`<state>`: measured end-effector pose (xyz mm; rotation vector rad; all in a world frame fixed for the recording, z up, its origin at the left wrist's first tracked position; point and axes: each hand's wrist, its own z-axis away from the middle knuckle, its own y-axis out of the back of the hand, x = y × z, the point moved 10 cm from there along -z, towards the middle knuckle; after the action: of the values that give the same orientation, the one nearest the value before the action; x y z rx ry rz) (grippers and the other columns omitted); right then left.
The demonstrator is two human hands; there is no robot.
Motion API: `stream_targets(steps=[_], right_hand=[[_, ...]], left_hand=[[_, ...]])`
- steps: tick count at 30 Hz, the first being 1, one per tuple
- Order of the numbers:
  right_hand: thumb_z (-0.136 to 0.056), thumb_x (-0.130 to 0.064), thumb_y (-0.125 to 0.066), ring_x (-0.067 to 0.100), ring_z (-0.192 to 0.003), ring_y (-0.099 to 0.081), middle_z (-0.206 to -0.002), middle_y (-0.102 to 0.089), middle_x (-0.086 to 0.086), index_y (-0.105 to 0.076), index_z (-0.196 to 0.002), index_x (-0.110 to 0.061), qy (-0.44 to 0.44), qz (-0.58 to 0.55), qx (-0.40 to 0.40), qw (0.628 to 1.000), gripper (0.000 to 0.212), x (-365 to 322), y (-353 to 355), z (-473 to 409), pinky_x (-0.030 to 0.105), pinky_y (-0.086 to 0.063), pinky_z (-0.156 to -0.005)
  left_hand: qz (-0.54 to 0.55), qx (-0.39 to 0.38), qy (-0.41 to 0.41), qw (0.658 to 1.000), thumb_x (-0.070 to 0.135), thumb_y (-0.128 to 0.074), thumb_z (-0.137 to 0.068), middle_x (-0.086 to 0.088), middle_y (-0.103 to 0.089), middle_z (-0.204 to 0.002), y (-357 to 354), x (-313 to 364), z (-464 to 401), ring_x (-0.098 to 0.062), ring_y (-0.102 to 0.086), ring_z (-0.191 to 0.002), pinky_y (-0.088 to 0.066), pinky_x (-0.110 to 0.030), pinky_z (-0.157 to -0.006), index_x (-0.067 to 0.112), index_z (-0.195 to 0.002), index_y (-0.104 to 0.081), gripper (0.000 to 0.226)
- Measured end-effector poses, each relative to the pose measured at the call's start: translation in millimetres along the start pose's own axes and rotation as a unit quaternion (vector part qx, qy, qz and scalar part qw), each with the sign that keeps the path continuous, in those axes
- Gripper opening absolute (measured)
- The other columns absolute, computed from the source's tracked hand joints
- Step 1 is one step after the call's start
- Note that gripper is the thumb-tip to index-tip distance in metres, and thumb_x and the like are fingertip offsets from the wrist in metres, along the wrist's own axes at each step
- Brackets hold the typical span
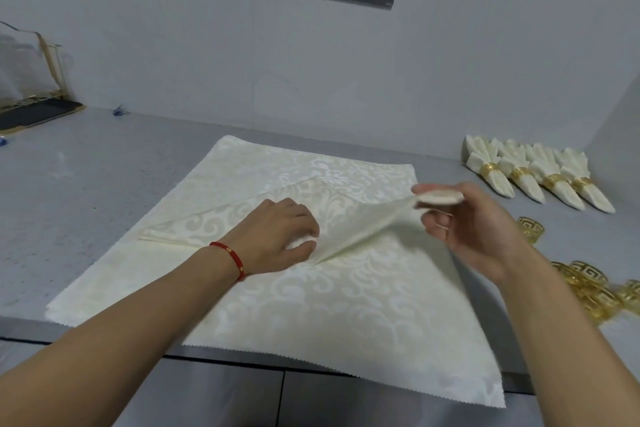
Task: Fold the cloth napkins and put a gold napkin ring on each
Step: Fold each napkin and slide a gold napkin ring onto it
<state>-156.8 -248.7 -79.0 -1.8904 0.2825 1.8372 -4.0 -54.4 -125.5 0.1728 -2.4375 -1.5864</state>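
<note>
Here right hand (474, 229) pinches napkin (311, 305) corner, lifted.

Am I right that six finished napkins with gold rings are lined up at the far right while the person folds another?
Not quite. The head view shows four finished napkins with gold rings at the far right, not six. The rest holds: the left hand presses the cream napkin while the right hand lifts a corner.
</note>
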Motion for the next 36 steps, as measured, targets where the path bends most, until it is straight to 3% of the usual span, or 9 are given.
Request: stream_targets(steps=[2, 4, 9, 13, 15, 23, 29, 34, 36], right_hand=[[-0.087, -0.013, -0.049, 0.019, -0.072, -0.063, -0.104, -0.072, 0.017, -0.07, -0.116, 0.004, 0.001, -0.016, -0.044, 0.999, 0.039, -7.9, -19.8, -18.0, 0.024, -0.049, -0.062], [-0.094, -0.006, -0.055, 0.02, -0.078, -0.065, -0.104, -0.074, 0.014, -0.071, -0.114, 0.004, 0.044, 0.093, -0.039, 0.994, 0.027, -17.4, -31.5, -38.3, 0.026, -0.047, -0.065], [-0.094, -0.029, -0.07, 0.016, -0.061, -0.052, -0.068, -0.062, 0.007, -0.067, -0.083, 0.008, 0.104, 0.329, 0.052, 0.937, 0.038, -15.3, -58.8, -101.1, 0.032, -0.039, -0.059], [-0.085, -0.027, -0.065, 0.014, -0.049, -0.04, -0.053, -0.043, -0.004, -0.048, -0.053, -0.012, 0.089, 0.462, 0.114, 0.875, 0.039, 18.1, -78.9, -139.9, 0.026, -0.037, -0.053], [-0.085, -0.025, -0.061, 0.016, -0.048, -0.039, -0.049, -0.04, -0.008, -0.038, -0.05, -0.019, 0.078, 0.498, 0.128, 0.854, 0.042, 35.5, -82.7, -150.9, 0.028, -0.037, -0.052], [-0.095, -0.033, -0.052, 0.031, -0.073, -0.062, -0.078, -0.066, 0.006, -0.062, -0.078, -0.01, 0.039, 0.584, 0.129, 0.801, 0.03, 71.8, -85.7, -173.8, 0.035, -0.046, -0.063], [-0.099, -0.032, -0.05, 0.031, -0.085, -0.06, -0.091, -0.061, 0.003, -0.045, -0.11, -0.017, 0.072, 0.65, 0.117, 0.747, 0.02, 68.8, -98.0, -174.8, 0.037, -0.044, -0.069], [-0.093, -0.009, -0.05, 0.029, -0.073, -0.058, -0.092, -0.056, 0.005, -0.051, -0.1, -0.015, 0.199, 0.744, 0.078, 0.634, 0.01, 61.7, -131.7, -162.3, 0.038, -0.047, -0.065], [-0.095, -0.007, -0.048, 0.031, -0.08, -0.059, -0.098, -0.055, 0.006, -0.055, -0.099, -0.012, 0.185, 0.761, 0.041, 0.62, 0.01, 64.7, -135.1, -163.6, 0.038, -0.046, -0.067]], left_hand=[[0.034, 0.004, 0.015, 0.999, 0.053, -0.048, -0.087, 0.019, -0.06, -0.11, -0.1, -3.6, 0.7, -0.01, -0.054, -0.102, -0.044, -0.038, -0.085, 0.034, -0.106, -0.065, 0.032], [0.041, 0.003, 0.02, 0.999, 0.054, -0.051, -0.082, 0.021, -0.058, -0.109, -1.9, -4.9, 1.5, -0.008, -0.052, -0.101, -0.043, -0.037, -0.086, 0.035, -0.107, -0.064, 0.034], [0.043, -0.008, 0.026, 0.999, 0.057, -0.05, -0.077, 0.02, -0.055, -0.108, -2.6, -5.2, 2.3, -0.007, -0.047, -0.098, -0.034, -0.03, -0.086, 0.034, -0.11, -0.059, 0.042], [0.08, -0.011, 0.075, 0.994, 0.058, -0.053, -0.073, 0.017, -0.044, -0.095, -1.3, -13.6, 5.7, -0.01, -0.042, -0.089, -0.031, -0.027, -0.085, 0.035, -0.108, -0.043, 0.044], [0.086, -0.012, 0.065, 0.994, 0.053, -0.055, -0.074, 0.019, -0.042, -0.094, 0.3, -9.0, 5.1, -0.008, -0.04, -0.088, -0.028, -0.026, -0.084, 0.035, -0.11, -0.04, 0.042], [0.061, -0.031, 0.018, 0.997, 0.048, -0.034, -0.075, 0.015, -0.049, -0.115, -6.4, -6.3, 3.4, -0.007, -0.034, -0.1, -0.018, -0.026, -0.085, 0.035, -0.112, -0.053, 0.044], [0.087, -0.031, 0.022, 0.996, 0.052, -0.032, -0.089, 0.015, -0.047, -0.118, -5.8, -7.3, 2.0, -0.009, -0.04, -0.102, -0.023, -0.029, -0.09, 0.034, -0.106, -0.055, 0.034], [0.052, -0.024, 0.003, 0.998, 0.05, -0.043, -0.089, 0.021, -0.047, -0.118, -7.9, -4.1, 3.4, -0.008, -0.04, -0.106, -0.026, -0.03, -0.09, 0.033, -0.107, -0.052, 0.026], [0.05, -0.02, 0.005, 0.999, 0.05, -0.044, -0.088, 0.021, -0.05, -0.115, -7.7, -4.9, 3.3, -0.007, -0.04, -0.106, -0.024, -0.028, -0.088, 0.033, -0.107, -0.052, 0.027]])
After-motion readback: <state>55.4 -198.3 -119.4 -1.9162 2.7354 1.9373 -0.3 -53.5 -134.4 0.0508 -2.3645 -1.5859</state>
